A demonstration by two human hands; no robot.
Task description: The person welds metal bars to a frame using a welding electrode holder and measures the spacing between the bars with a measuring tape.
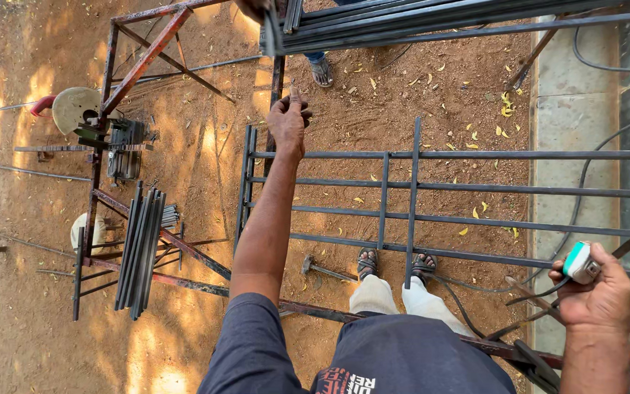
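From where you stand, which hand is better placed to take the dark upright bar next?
Probably the left hand: its arm is stretched out and its fingers already reach the dark upright bar. The right hand is busy holding a small white-and-green tool, far from that bar.

Metal grille (pixel 410 211): dark steel bars, matt, smooth, with dull grey sheen along the rails.
Bundle of bars (pixel 417 18), far: same dark matt steel, faint shine on edges.
Stand frame (pixel 147 55), left: rust-red painted metal, rough and flaking.
Stack of flat strips (pixel 140 252), left: grey steel, matt, lightly shiny edges.
Cut-off saw (pixel 74 109), far left: pale dull metal guard, worn.
Tape measure (pixel 579 263) in right hand (pixel 598 292): glossy plastic, white and teal.
Hammer (pixel 322 268), near: dull metal.
Ground (pixel 205 146): dry reddish earth, rough, gritty.
Slab (pixel 574 95), right: pale concrete, matt, coarse.
Shirt (pixel 373 357): dark blue cloth, soft, matt.
Left hand (pixel 287 120): touches a matt steel upright.
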